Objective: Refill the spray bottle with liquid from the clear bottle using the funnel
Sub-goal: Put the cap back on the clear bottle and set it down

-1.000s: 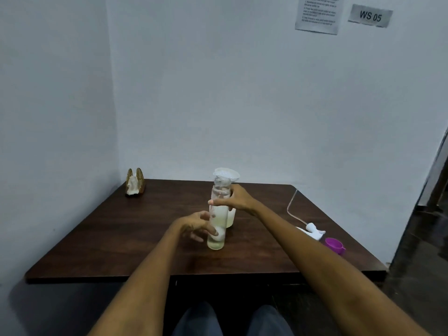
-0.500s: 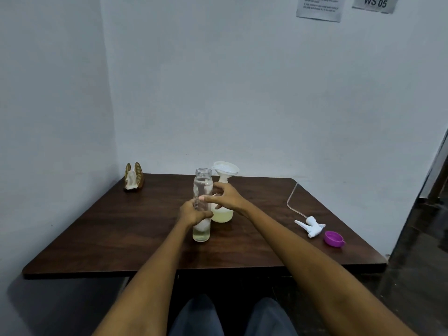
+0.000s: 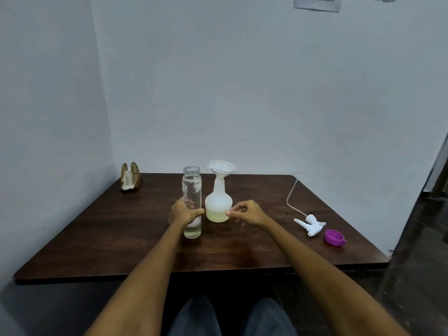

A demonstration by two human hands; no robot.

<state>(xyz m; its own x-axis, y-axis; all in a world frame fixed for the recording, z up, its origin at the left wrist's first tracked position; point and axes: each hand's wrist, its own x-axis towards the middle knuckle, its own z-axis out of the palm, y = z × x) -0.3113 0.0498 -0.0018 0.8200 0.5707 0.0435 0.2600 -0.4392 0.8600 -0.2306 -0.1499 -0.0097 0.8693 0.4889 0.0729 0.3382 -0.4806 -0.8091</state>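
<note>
The tall clear bottle (image 3: pixel 191 190) stands upright and uncapped on the dark wooden table (image 3: pixel 121 234), with a little liquid at its bottom. My left hand (image 3: pixel 183 213) is wrapped around its lower half. Just to its right stands the white spray bottle (image 3: pixel 218 202), holding pale yellow liquid in its lower part, with a white funnel (image 3: pixel 221 167) seated in its neck. My right hand (image 3: pixel 247 213) hovers beside the spray bottle's base, fingers loosely curled and holding nothing; the thumb tip is at the bottle's wall.
The white trigger sprayer head (image 3: pixel 311 224) with its long thin tube lies on the right of the table, a purple cap (image 3: pixel 334 237) beside it. A small golden holder with white paper (image 3: pixel 131 179) sits at the back left corner. Walls close in behind and left.
The clear bottle has been shifted left, away from the spray bottle, and set on the table. My right hand has let go of it and dropped to the spray bottle's base.
</note>
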